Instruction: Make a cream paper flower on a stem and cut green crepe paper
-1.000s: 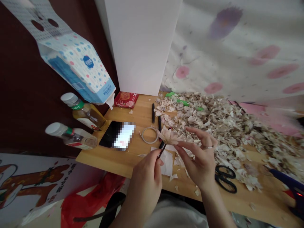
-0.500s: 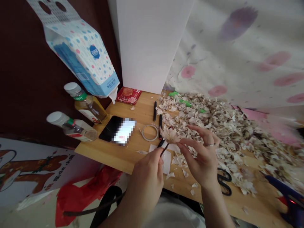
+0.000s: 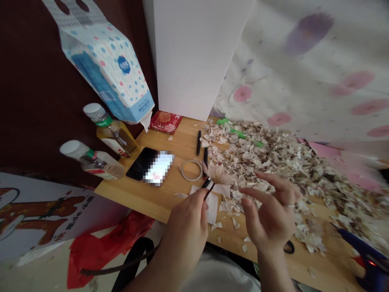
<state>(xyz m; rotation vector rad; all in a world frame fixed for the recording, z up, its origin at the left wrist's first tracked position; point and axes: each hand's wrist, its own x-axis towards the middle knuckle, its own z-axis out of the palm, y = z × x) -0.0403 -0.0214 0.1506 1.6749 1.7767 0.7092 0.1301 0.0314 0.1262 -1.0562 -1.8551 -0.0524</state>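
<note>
A thin dark stem (image 3: 209, 192) is pinched in my left hand (image 3: 187, 221); its long end trails out behind the wrist at lower left. On the stem's tip sits a pale, cream-pink flower (image 3: 219, 174) made of layered petals. To the right of the flower, my right hand (image 3: 270, 211) is slightly blurred, fingers apart, holding nothing, with a ring on one finger. Behind and under it spreads a big heap of dry pale petals (image 3: 270, 154). Black scissors (image 3: 289, 247) lie mostly hidden beneath my right hand.
A blue glue gun (image 3: 361, 251) with a red light lies at the right edge. On the wooden table (image 3: 154, 200) are a phone (image 3: 142, 164), a coiled cable (image 3: 192, 170), dark pens (image 3: 198, 142) and two bottles (image 3: 114, 132). A tissue pack (image 3: 112, 69) hangs at upper left.
My right hand has let go of the flower's edge and moved right and slightly down, covering more of the scissors. My left hand still holds the stem almost in place.
</note>
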